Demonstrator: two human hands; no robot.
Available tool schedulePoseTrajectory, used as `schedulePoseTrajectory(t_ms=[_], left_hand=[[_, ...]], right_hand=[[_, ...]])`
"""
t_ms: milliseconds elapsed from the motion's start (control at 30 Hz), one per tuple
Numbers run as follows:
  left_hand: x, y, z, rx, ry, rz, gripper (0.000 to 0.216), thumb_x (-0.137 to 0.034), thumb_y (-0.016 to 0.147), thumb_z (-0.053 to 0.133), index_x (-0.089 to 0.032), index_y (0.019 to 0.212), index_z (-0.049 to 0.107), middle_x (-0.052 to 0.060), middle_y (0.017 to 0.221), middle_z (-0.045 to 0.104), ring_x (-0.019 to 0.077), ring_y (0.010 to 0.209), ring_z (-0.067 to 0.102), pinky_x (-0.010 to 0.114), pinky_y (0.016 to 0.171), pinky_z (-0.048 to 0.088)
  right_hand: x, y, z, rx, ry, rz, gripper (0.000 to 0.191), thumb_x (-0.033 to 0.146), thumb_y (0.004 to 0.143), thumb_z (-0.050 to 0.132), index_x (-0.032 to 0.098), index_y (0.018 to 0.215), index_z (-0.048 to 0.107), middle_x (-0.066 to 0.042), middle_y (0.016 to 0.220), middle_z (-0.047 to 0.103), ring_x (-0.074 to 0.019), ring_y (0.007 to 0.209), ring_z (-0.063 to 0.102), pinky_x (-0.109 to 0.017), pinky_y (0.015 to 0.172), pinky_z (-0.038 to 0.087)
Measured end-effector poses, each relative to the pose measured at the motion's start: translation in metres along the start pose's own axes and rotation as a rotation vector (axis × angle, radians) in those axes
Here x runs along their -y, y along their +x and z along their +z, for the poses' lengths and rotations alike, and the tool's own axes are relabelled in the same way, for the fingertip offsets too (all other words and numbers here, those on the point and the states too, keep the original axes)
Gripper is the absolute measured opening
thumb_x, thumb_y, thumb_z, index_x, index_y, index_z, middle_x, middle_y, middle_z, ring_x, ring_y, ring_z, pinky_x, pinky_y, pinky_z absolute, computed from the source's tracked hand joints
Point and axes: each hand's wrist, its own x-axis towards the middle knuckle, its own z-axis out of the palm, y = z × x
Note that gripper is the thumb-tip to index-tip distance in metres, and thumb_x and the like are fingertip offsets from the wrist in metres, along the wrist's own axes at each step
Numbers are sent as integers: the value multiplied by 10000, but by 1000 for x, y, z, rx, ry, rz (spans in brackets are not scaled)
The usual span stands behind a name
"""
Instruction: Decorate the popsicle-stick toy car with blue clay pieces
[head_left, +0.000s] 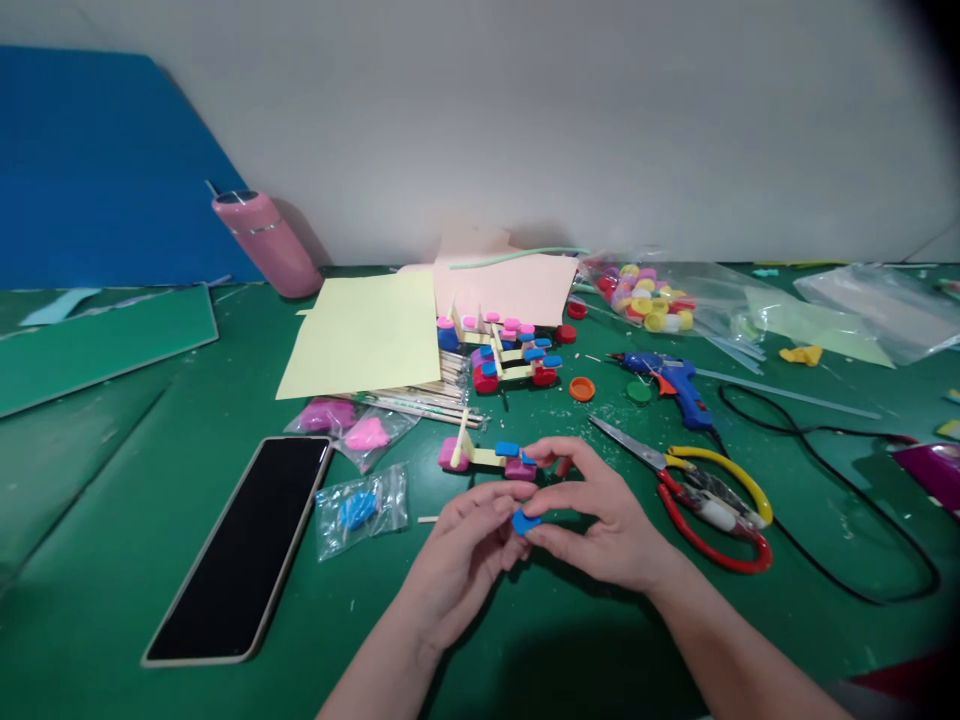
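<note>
A small flat piece of blue modelling clay [526, 521] is pinched between the thumb and forefinger of my right hand [600, 520]. My left hand [476, 535] curls in from the other side, its fingertips closed against the same piece. Just beyond my fingers lies a small model [487, 457] with pink-purple ends, a pale stick frame and blue clay pads; my right fingers partly cover its right end. To the left of my hands, a clear zip bag [361, 510] has blue clay in it. Similar small models [517, 365] stand farther back.
A phone [244, 550] lies at left, near bags of pink clay [367, 435]. Scissors [697, 490] with red and yellow handles and a blue glue gun [667, 380] with a black cord are at right. Yellow paper [367, 330] covers wooden sticks; a pink bottle [270, 245] leans behind.
</note>
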Motion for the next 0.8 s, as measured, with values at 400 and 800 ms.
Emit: schedulePoseTrajectory(t_ms=[400,800], left_hand=[[15,2,-1,151,-152,30,188,-223,787,521,-98,777,661,39,683,597,103,627,506,245,628,398],[16,3,3,158,-192,24,185,-254,784,537,-119,789,664,27,688,595,104,656,510,235,633,396]], right_hand=[[-2,-4,13,-193,-34,-102,141,156,714,612,242,822,641,-39,1092,458,-188,967,493,-302,748,434],[4,-2,16,-278,-127,-142,130,148,705,610,218,803,657,-57,1083,466,-200,959,494,-322,729,438]])
